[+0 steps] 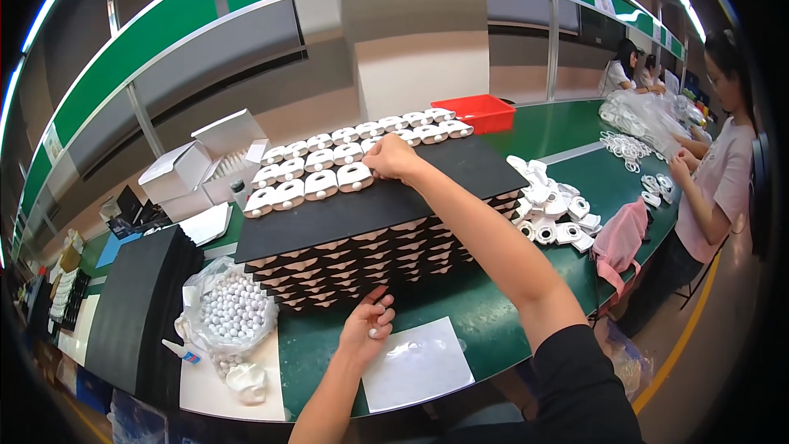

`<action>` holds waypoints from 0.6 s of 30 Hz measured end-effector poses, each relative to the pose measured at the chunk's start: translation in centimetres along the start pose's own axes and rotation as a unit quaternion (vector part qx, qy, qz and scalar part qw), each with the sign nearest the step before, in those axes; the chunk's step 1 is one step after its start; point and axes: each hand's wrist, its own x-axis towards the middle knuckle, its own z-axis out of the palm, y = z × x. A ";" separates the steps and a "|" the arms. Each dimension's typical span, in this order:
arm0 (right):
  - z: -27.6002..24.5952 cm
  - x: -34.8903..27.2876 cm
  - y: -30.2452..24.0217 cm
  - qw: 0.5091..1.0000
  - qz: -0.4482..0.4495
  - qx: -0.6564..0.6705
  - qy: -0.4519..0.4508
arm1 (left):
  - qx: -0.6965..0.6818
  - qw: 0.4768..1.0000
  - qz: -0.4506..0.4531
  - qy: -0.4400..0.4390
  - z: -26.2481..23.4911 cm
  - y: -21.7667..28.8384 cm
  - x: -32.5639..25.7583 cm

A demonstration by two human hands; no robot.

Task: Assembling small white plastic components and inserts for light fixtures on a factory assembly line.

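My right hand [392,157] reaches over the stack, its fingers closed at the edge of the nearest white plastic part [354,178], which lies at the end of the front row. Several similar white parts [288,194] stand in rows on the top black board [444,173]. Low by the front of the stack, my left hand [366,327] has its fingers curled around a small white ball [374,333]. A white sheet [417,366] lies on the table beside that hand. The right fingertips are partly hidden, so their exact grip is unclear.
Layers of boards and parts [362,267] form the tall stack. At left are a bag of white balls [238,306], a glue bottle [181,352] and black boards [136,312]. Loose white parts [549,201], a pink bag [622,238] and a co-worker [711,173] are at right; a red bin [477,117] stands behind.
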 end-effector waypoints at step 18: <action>-12.4 -21.0 18.9 0.899 -0.118 0.159 0.391 | 0.047 0.998 0.031 -0.011 0.0 -0.5 0.0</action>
